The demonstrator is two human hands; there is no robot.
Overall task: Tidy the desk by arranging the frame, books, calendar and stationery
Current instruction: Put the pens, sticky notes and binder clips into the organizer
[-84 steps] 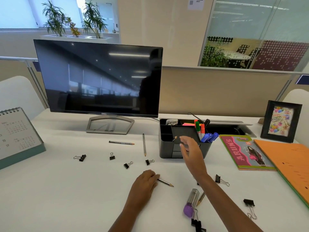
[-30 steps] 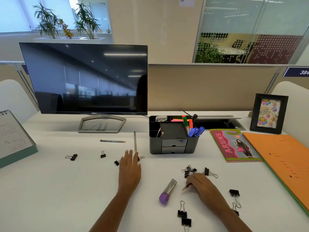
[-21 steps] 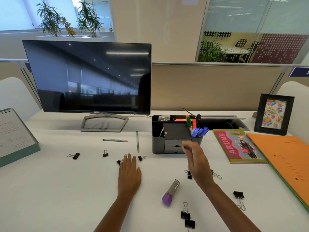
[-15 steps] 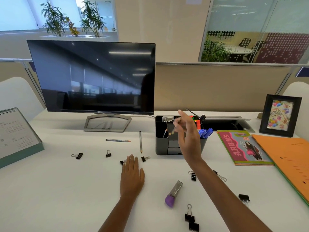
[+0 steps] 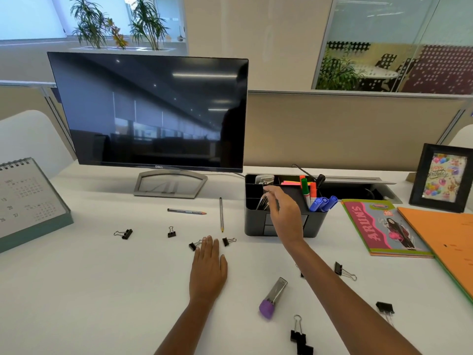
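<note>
Black organizer holds markers, pencils, pink notes.

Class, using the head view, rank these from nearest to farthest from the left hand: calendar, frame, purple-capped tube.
1. Purple-capped tube, just right of the left hand.
2. Calendar, far left.
3. Frame, far right, at back.

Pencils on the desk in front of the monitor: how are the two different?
The left pencil lies sideways; the right pencil runs front to back. The left pencil's tip is red, the right pencil's yellow. Both are greyish and lie flat on the desk.
</note>
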